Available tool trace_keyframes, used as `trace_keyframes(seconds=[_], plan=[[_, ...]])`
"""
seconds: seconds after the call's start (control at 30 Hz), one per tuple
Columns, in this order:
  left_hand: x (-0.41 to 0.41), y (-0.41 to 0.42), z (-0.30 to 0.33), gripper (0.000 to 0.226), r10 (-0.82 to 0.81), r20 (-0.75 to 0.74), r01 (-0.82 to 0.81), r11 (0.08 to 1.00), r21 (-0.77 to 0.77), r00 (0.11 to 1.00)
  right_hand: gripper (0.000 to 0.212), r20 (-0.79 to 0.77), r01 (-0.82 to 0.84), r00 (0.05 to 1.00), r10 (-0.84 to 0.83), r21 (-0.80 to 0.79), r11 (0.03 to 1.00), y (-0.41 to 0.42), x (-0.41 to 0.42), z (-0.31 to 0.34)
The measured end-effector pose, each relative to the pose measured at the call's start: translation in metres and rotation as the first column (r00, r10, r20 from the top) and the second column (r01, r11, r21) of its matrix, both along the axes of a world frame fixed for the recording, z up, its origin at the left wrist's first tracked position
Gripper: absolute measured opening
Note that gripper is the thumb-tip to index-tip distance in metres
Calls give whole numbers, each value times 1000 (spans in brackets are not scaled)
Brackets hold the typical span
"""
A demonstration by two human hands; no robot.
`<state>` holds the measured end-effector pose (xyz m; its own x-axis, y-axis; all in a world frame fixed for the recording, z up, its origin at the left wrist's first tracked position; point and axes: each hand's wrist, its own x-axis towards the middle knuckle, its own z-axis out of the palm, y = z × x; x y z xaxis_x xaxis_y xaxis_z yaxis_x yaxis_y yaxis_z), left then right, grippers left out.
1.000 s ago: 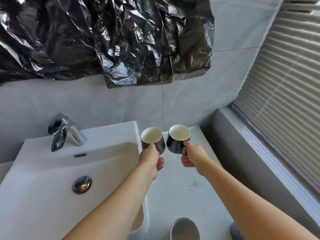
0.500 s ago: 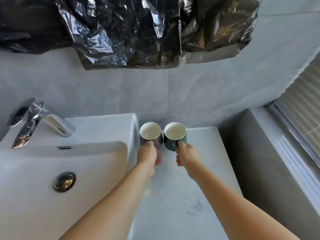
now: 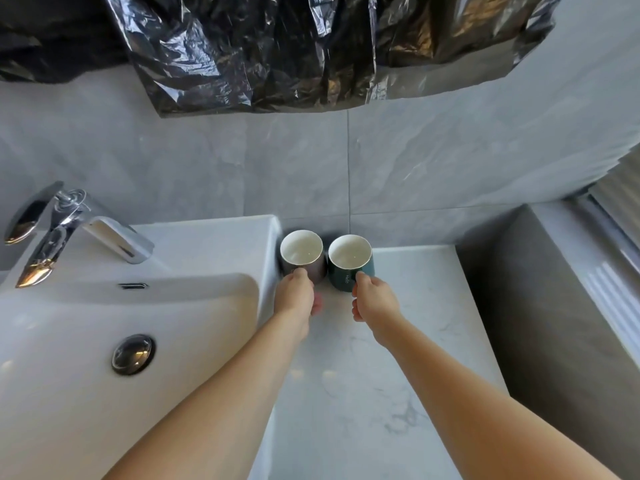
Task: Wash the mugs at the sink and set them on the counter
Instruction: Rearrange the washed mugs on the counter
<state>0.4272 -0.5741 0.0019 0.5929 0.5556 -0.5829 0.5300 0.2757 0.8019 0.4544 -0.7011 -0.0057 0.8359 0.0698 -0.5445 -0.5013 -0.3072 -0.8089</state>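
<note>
Head view: left hand [image 3: 297, 295] grips the grey mug [image 3: 304, 260], right hand [image 3: 374, 299] grips the green mug [image 3: 352, 268], both white inside.

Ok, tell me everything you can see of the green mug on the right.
The green mug is dark teal outside, glossy like glazed ceramic, with a white inside that looks empty and a thin pale rim. Small pale lettering, apparently "Hello", runs down its near side. It stands upright at the back of the marble-look counter, close to the tiled wall, right beside the grey mug; whether the two touch is unclear. The right hand grips it on the near side, hiding the handle.
</note>
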Motion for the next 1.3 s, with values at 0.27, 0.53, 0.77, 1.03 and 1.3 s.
trace_keyframes(seconds=[0.27, 0.53, 0.77, 1.03, 1.3], plan=[[6, 6, -11, 20, 11, 18, -10, 1000, -6, 1000, 40, 15, 14, 1000, -14, -15, 1000, 9, 8, -5], [6, 8, -19, 21, 17, 40, -17, 1000, -4, 999, 51, 80, -11, 997, 15, -43, 999, 10, 5, -15], [-9, 2, -12, 34, -39, 5, 39, 997, 59, 999, 41, 93, 15, 996, -8, -75, 997, -1, -5, 1], [-83, -22, 51, 27, -249, -74, 258, 951, 171, 966, 38, 220, 58, 975, -3, -241, 969, -66, -76, 84], [-154, -58, 86, 7, -479, -89, 486, 844, 226, 873, 22, 297, 258, 943, -148, -376, 890, -161, -190, 128]])
